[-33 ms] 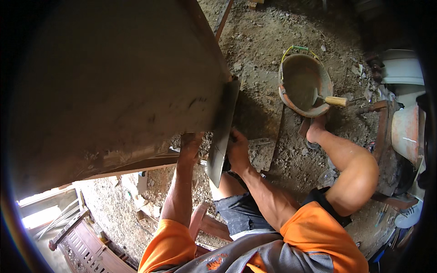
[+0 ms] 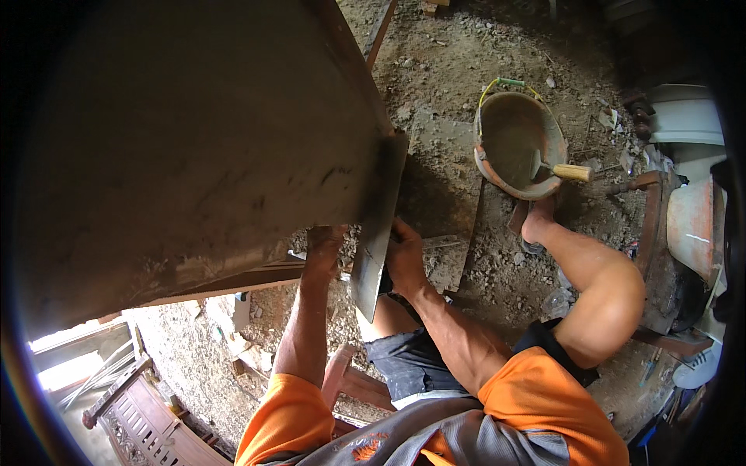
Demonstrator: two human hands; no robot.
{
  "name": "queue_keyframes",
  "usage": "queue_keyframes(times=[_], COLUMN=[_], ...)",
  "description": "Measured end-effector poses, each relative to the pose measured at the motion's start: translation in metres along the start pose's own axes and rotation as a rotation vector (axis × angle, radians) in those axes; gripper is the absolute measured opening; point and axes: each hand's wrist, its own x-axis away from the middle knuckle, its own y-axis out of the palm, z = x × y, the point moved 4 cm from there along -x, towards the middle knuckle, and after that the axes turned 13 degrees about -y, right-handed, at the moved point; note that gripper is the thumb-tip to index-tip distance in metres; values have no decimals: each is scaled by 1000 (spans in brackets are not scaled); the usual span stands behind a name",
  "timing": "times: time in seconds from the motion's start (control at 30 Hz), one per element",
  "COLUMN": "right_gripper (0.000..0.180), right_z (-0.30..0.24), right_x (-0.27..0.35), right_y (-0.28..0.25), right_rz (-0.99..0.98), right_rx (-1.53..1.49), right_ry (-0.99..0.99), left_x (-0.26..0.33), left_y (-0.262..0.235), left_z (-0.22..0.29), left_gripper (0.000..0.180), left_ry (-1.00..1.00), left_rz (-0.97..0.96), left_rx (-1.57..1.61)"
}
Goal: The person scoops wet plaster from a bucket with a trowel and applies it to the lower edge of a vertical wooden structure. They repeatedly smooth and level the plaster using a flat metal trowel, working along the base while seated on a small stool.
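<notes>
My right hand [image 2: 406,260] is closed behind a long flat steel trowel [image 2: 377,233], gripping it on the side away from the slab. The blade stands on edge, and its upper part lies along the right edge of a large grey-brown slab [image 2: 194,132] with a smeared, mortar-like surface. My left hand [image 2: 322,250] reaches up to the slab's lower edge near its right corner, just left of the trowel. Shadow and the slab's edge hide its fingers, so I cannot tell whether they grip anything.
A mortar-stained bucket [image 2: 483,159] with a yellow wire handle stands by my right foot. Inside leans a small trowel with a wooden handle [image 2: 573,172]. Rubble covers the ground, with a flat board [image 2: 458,225] on it. A carved wooden piece [image 2: 148,415] lies lower left; basins [image 2: 690,221] stand at right.
</notes>
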Motion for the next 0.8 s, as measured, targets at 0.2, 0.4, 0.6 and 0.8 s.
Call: queue_keyframes(times=[0.2, 0.4, 0.6, 0.8], right_gripper=[26, 32, 33, 40], right_z=[-46, -83, -113, -90], right_x=[18, 37, 41, -23], right_y=[31, 61, 58, -12], right_rz=[-186, -285, -533, -185], right_rx=[160, 230, 391, 478], right_ry=[-163, -311, -570, -444], left_x=[-16, -21, -18, 2], left_y=[-5, -11, -10, 9], left_z=[-17, -28, -22, 8], left_gripper=[28, 27, 31, 50], left_ry=[90, 29, 15, 199], left_rz=[-160, -138, -84, -32], left_rx=[180, 150, 115, 73])
